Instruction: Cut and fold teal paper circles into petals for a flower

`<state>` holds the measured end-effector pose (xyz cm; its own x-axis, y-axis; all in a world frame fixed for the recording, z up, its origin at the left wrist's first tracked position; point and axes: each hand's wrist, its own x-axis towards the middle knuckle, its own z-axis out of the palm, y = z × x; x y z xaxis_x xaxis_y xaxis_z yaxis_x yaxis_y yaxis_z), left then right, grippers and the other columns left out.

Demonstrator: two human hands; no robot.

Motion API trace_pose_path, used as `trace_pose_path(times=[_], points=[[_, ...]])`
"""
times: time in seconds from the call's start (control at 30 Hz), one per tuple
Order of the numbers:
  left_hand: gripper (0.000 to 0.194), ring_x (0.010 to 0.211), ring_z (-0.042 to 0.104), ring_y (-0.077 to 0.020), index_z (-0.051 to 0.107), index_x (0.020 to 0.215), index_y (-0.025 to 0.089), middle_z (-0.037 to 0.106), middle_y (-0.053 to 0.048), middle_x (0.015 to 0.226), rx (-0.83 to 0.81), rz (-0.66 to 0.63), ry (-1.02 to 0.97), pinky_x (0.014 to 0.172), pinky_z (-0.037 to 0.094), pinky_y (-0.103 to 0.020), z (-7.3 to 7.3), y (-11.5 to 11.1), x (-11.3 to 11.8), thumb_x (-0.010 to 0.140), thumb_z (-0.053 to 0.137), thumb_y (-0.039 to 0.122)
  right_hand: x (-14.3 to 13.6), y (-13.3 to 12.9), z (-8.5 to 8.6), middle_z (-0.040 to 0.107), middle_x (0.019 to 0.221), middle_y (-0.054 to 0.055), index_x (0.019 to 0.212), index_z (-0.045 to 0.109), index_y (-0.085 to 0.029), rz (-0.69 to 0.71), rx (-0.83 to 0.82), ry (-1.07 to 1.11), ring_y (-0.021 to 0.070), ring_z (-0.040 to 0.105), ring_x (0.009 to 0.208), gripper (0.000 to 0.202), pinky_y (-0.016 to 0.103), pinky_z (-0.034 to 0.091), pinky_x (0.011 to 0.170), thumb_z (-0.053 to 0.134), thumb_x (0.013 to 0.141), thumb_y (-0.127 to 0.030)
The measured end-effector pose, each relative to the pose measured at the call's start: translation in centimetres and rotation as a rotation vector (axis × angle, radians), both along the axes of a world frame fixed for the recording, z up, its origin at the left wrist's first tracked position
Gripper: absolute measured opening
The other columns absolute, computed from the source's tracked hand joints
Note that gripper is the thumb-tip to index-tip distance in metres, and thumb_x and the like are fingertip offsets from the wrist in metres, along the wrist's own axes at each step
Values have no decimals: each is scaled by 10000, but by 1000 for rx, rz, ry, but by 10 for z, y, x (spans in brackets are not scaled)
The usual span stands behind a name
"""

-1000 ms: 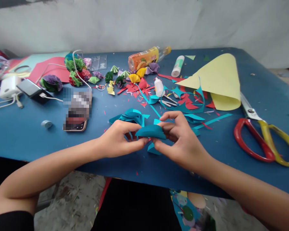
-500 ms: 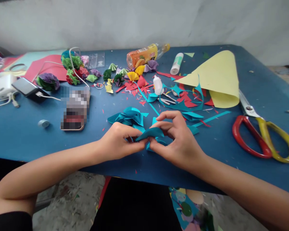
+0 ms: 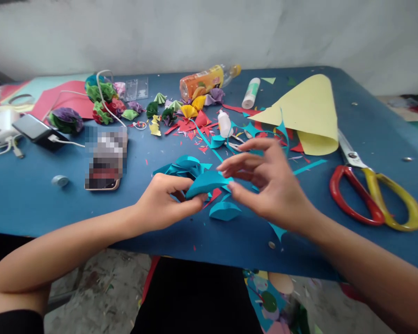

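One blue paper (image 3: pixel 207 183) is curving, pinched in the left hand (image 3: pixel 165 200); the right hand (image 3: pixel 270 185) is arching half-open beside it.

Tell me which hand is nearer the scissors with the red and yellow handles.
Right. The right hand is left of the scissors, at the blue paper's right end; the left hand grips that paper farther left.

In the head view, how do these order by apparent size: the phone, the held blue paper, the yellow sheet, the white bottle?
1. Yellow sheet
2. Phone
3. Blue paper, nearer the camera than the bottle
4. White bottle
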<state>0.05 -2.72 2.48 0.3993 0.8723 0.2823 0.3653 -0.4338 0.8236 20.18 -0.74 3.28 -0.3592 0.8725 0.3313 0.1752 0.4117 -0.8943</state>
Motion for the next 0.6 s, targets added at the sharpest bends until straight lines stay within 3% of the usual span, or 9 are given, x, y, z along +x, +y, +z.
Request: trace_pose_path(times=[0.1,0.23,0.6], points=[[143,497,519,-66,666,662,108,608,6,547,-86,-25,-7,475,437,-128,-3,2,0,766,597,177,-9,-9,-6,626,876,-4,1074,367,-252,144,-91,-9,152,670,791,447,277,573,718,609,730,-101],[157,476,496,-64,655,636,109,562,13,519,-118,-73,9,452,411,-132,-6,3,1,758,591,184,-13,-14,-13,617,794,-22,1064,385,-238,104,-104,-10,135,660,710,421,251,547,661,592,731,-84],[213,452,400,-41,634,584,106,432,40,471,-109,-77,33,420,332,-129,-13,2,3,763,597,215,-10,-16,-21,650,853,-13,1120,378,-246,-19,248,-264,148,658,729,481,248,517,658,595,717,-97]])
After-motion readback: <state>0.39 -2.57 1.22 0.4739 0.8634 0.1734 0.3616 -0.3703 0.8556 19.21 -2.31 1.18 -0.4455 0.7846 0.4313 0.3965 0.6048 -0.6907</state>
